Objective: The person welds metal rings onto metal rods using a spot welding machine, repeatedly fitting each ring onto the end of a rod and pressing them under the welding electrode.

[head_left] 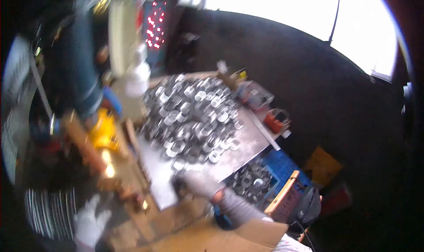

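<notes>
My left hand, in a white glove, is at the lower left with its fingers spread and nothing visible in it. Beside it is a stack of thin, ribbed-looking edges, blurred. My right hand, gloved and grey-sleeved, reaches over the near edge of a metal tabletop. A dark patch shows at its fingertips; motion blur hides whether this is a held part or the glove itself. Just beyond it lies a large heap of short, shiny metal cylinders or rings.
A blue crate with dark metal parts stands right of the tabletop. Cardboard lies in front. A yellow machine part and a copper-coloured bar are at left. A red container sits at the table's right edge.
</notes>
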{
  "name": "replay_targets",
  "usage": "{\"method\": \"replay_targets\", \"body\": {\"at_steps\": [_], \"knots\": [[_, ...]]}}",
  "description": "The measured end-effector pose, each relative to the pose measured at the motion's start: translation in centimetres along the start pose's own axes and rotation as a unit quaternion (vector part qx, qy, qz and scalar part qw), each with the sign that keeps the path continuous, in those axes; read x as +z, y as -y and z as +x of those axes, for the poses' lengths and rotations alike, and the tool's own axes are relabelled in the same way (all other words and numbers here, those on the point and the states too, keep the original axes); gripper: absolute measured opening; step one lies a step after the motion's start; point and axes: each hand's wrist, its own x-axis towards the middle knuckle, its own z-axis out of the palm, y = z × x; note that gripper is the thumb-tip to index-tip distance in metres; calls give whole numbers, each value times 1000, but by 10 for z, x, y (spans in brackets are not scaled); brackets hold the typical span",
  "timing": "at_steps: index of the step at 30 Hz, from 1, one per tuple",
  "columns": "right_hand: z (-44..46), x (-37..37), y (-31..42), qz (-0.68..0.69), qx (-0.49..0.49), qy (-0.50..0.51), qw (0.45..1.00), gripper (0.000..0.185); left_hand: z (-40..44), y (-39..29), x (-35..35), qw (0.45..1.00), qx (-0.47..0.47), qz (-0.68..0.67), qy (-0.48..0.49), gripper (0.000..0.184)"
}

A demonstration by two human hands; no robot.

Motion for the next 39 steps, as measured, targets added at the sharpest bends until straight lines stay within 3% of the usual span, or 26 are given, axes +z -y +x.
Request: {"method": "replay_targets", "body": {"at_steps": [4, 6, 7, 15, 23, 26, 27, 31, 39], "knots": [[-4, -3, -12, -55, -31, -45, 997, 69, -1, 0, -10, 997, 59, 56, -8, 70], [-8, -18, -1, -23, 14, -11, 1000, 67, 0, -6, -15, 998, 44, 32, 13, 69], [-11, -19, 1, -18, 24, -9, 999, 66, 1, 4, -6, 994, 99, 22, -29, 65], [-8, -18, 1, -77, 2, 16, 997, 66, 4, -16, -18, 995, 77, 56, 12, 66], [6, 24, 8, -139, -23, 2, 990, 32, 11, -20, -18, 996, 71, 44, 25, 68], [12, 14, 13, -135, 1, 75, 988, 47, 12, -19, -16, 994, 95, 61, 13, 69], [12, 17, 12, -152, -20, 42, 987, 49, 13, -21, -16, 993, 95, 63, 16, 68], [10, 2, 25, -153, 29, 46, 987, 49, 13, -19, -13, 992, 98, 75, 16, 68], [13, 16, 22, -118, 14, 88, 989, 50, 24, -39, -23, 993, 107, 27, 37, 64]]}}
